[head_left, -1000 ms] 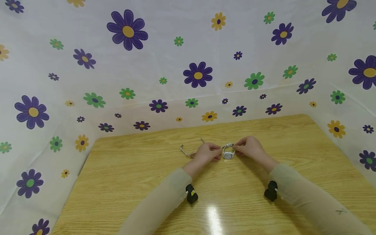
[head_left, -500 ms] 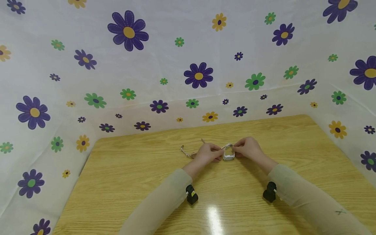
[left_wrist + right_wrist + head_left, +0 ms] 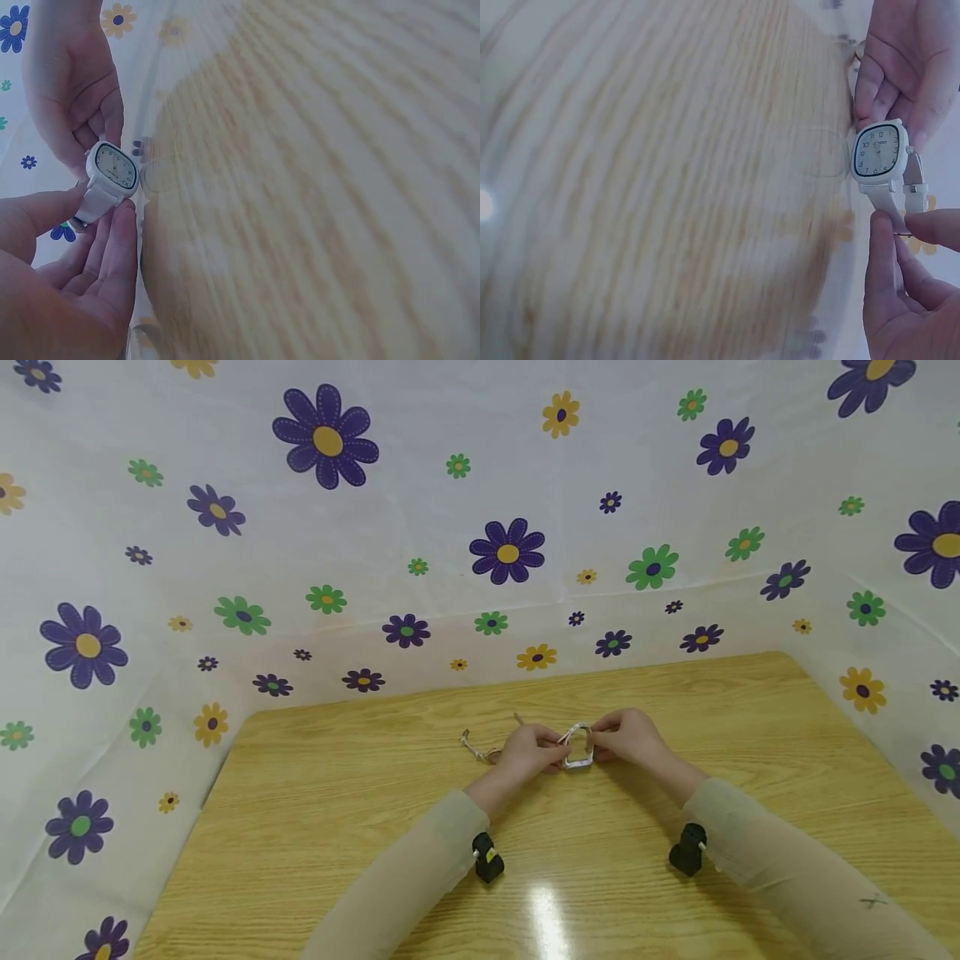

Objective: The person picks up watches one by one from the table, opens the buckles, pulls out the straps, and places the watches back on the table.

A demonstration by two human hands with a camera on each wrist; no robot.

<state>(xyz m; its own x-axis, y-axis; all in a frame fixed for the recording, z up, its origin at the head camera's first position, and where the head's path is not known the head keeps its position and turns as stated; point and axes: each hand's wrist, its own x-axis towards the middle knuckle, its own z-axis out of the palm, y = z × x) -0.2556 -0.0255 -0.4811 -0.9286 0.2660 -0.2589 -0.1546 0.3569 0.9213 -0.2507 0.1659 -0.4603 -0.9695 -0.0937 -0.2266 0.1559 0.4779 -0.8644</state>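
Both hands hold a white wristwatch (image 3: 578,765) over the table, its strap forming a loop. The left hand (image 3: 529,750) pinches one side of the strap between thumb and fingers. On the other side, the thumb and fingers of the right hand (image 3: 633,738) grip the strap. From the left wrist, the rounded-square dial (image 3: 115,166) with numerals shows, and a white strap end (image 3: 96,202) sits at the left thumb. The right wrist view shows the buckle area (image 3: 916,191) behind the case. In the head view the dial is turned out of sight.
Just left of the left hand lies a second watch (image 3: 471,745) with a thin knotted band, partly hidden by that hand. The wooden table (image 3: 322,827) meets a white flowered cloth (image 3: 420,485) at the back and sides.
The white watch has tipped so its dial no longer faces the head camera, and has shifted slightly left. The right hand has moved a little left with it; the left hand stays nearly in place.
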